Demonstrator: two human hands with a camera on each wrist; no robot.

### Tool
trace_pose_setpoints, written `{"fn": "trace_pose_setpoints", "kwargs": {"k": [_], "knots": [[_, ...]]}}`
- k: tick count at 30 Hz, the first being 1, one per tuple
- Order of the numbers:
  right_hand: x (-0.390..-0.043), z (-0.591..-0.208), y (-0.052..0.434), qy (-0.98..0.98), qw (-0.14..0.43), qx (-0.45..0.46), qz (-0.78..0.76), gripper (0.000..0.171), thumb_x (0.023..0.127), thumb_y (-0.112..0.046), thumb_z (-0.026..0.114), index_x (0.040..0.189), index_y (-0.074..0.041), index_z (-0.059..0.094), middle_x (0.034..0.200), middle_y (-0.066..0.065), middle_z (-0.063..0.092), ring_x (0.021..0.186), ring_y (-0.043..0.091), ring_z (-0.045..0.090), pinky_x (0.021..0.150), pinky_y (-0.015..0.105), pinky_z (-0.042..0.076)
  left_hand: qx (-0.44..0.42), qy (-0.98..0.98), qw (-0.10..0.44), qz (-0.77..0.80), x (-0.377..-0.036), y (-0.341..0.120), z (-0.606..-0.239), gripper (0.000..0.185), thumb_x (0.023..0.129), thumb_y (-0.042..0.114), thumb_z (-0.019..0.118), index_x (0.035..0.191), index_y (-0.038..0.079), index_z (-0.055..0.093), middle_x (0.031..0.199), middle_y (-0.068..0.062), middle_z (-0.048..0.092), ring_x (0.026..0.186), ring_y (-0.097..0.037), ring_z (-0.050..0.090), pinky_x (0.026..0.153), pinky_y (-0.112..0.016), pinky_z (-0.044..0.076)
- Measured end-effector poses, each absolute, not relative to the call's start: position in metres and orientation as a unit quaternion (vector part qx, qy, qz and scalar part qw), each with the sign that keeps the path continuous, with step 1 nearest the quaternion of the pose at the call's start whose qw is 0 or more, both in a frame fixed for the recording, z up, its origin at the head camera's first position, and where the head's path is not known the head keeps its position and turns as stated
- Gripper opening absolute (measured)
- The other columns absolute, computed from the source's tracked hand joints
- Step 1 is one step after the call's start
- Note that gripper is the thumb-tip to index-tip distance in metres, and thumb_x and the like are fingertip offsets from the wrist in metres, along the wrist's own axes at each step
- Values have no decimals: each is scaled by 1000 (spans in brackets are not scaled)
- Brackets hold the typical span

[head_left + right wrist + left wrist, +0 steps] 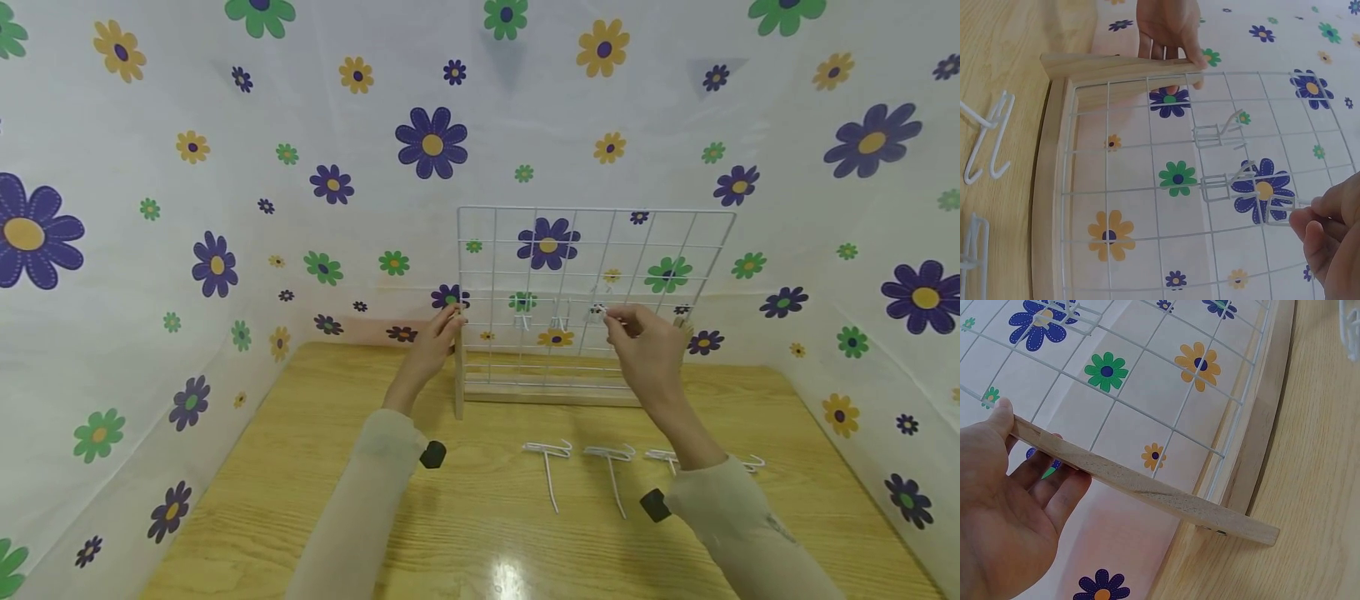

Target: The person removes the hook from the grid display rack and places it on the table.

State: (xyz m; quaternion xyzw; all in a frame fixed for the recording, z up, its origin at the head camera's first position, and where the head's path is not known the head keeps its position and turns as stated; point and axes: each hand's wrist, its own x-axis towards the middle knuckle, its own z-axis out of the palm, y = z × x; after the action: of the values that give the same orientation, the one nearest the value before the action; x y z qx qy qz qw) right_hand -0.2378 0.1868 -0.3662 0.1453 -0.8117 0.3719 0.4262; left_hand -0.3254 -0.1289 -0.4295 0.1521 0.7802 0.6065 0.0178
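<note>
Upright on the desk (pixel 480 533), the wire grid (pixel 592 275) is steadied by the left hand (pixel 435 337), its grip around the wooden side post (pixel 1147 487); a white hook (pixel 1275 209) is pinched against the grid by the right hand (pixel 645 346).

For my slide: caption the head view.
Left hand steadies wire grid; right hand fits white hook.

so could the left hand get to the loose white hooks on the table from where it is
Probably yes. The left hand only steadies the wooden post of the wire grid; the loose hooks lie on bare table with nothing between, though letting go leaves the grid unsteadied.
</note>
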Motion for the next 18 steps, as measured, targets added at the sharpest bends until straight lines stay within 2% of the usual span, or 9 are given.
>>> {"fn": "trace_pose_setpoints", "kwargs": {"k": [4,11,18], "knots": [[-230,-364,191,-809,420,153,383,5,90,10,73,94,8,75,76,16,74,61,22,67,49,5,37,144,777,20,612,-324,-129,-429,55,113,37,40,164,17,31,162,-17,39,150,-37,34,115,-53,42],[-216,-361,198,-813,419,147,377,5,90,8,74,95,6,76,73,12,73,61,8,62,44,8,32,152,771,17,619,-323,-128,-427,52,114,32,38,163,14,32,158,-19,44,148,-37,36,115,-53,42],[-202,-364,206,-799,381,133,447,6,93,5,73,99,6,75,78,17,72,63,-6,60,44,9,35,155,769,20,621,-323,-128,-427,51,114,33,39,163,17,34,157,-19,45,149,-36,36,115,-52,42]]}}
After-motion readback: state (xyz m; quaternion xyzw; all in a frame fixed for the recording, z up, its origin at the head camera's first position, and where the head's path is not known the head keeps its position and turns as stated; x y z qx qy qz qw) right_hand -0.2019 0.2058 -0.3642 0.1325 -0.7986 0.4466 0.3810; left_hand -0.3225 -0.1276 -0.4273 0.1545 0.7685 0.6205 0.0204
